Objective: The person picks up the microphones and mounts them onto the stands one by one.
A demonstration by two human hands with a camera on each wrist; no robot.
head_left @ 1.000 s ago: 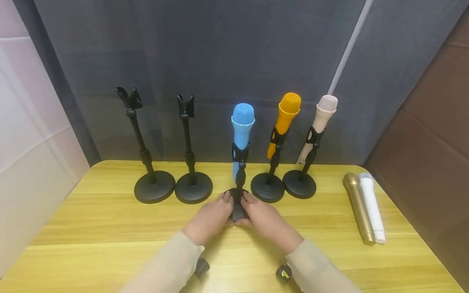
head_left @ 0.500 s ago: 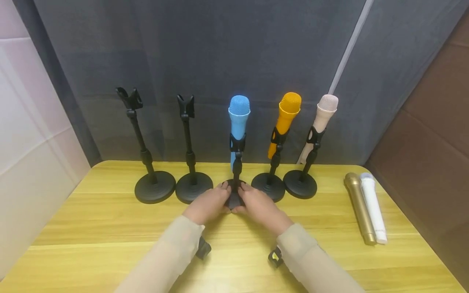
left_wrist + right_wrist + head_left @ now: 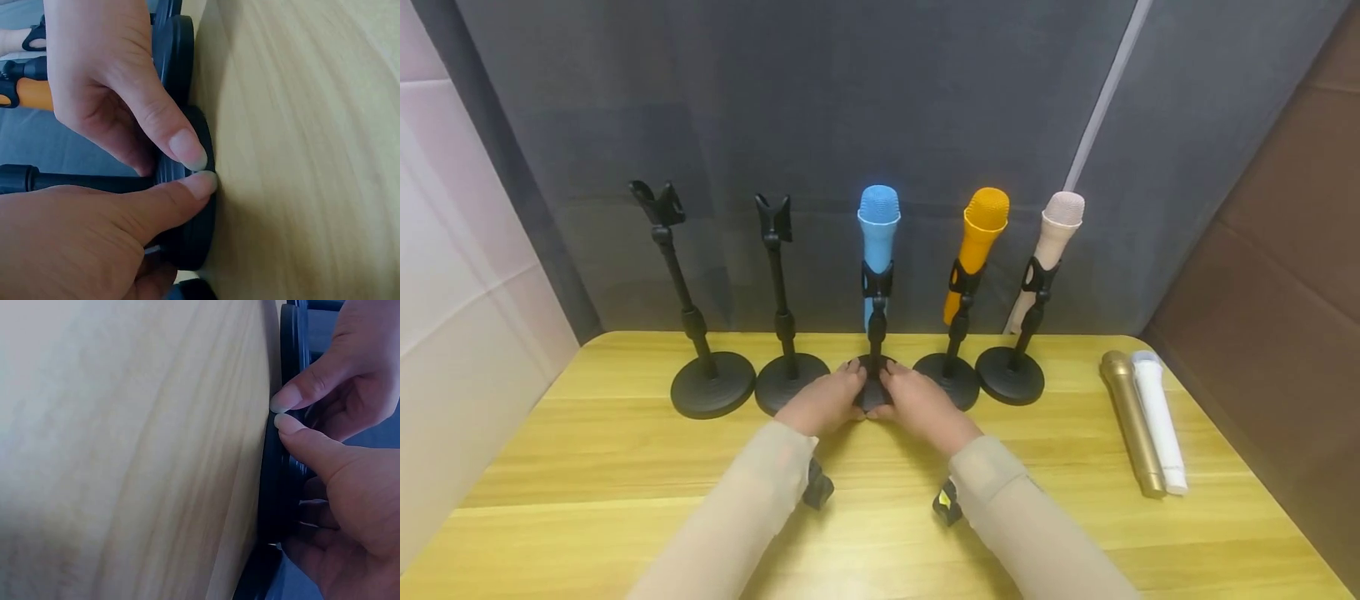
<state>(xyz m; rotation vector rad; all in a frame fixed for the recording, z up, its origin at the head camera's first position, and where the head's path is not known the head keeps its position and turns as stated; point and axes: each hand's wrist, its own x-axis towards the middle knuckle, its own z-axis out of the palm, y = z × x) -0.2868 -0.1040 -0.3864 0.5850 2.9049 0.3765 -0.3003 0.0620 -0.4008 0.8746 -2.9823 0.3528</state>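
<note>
The black stand (image 3: 877,329) with the blue microphone (image 3: 878,229) is upright near the far edge of the surface (image 3: 880,550), mid-row. The left hand (image 3: 823,402) and right hand (image 3: 927,406) pinch its round base from both sides, thumbs meeting at the near rim. Only narrow room separates that base from the neighbouring stand (image 3: 782,300) on the left and the orange microphone's stand (image 3: 957,337) on the right. The surface runs broad on the near side; a gold microphone (image 3: 1133,425) and white microphone (image 3: 1160,425) lie toward the right edge.

A light-blue microphone (image 3: 878,237) sits head-up in a black round-based stand (image 3: 877,332) upright on the wooden table (image 3: 887,533).
</note>
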